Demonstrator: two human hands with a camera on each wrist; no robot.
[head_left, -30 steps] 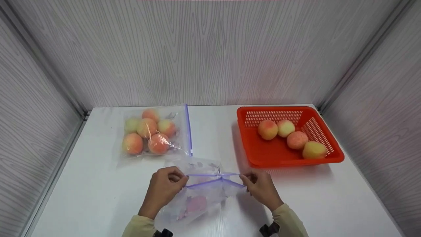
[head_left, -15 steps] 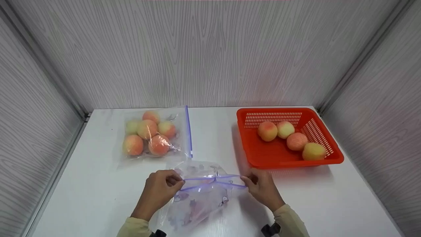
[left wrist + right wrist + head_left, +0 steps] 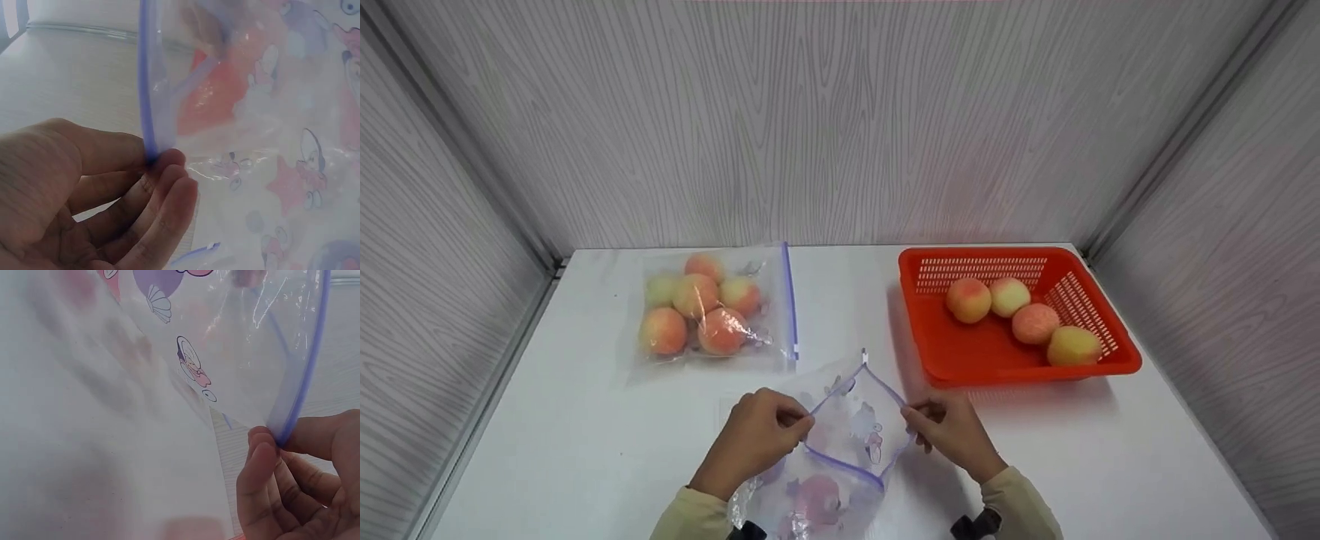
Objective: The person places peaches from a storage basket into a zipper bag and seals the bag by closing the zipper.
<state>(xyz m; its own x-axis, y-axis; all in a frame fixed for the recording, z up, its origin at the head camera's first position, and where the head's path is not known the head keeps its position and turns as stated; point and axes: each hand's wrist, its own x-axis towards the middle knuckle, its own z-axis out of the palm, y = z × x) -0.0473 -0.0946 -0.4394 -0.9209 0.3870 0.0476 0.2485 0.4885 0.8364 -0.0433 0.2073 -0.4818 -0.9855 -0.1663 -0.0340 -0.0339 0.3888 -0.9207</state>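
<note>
Between my hands is a clear zip bag (image 3: 840,495) printed with cartoon sea figures, its purple-edged mouth spread into a wide diamond. My left hand (image 3: 761,435) pinches the left side of the mouth between thumb and fingers. On the opposite side my right hand (image 3: 952,431) pinches the other edge. The left wrist view shows the purple zip strip (image 3: 146,84) running down into the left thumb and fingertips. In the right wrist view the other strip (image 3: 315,354) curves down to the right fingertips. A white slider (image 3: 865,358) sits at the mouth's far corner.
A red plastic basket (image 3: 960,367) with several peaches (image 3: 969,300) stands at the back right of the white table (image 3: 547,420). At the back left lies another zip bag (image 3: 776,322), filled with several peaches (image 3: 723,331). Grey wood-grain panels (image 3: 825,120) enclose the table.
The bag's mouth has gone from a narrow, pinched gap to a wide diamond. My left hand drew back left, then came in to the right; the right hand has hardly moved.
</note>
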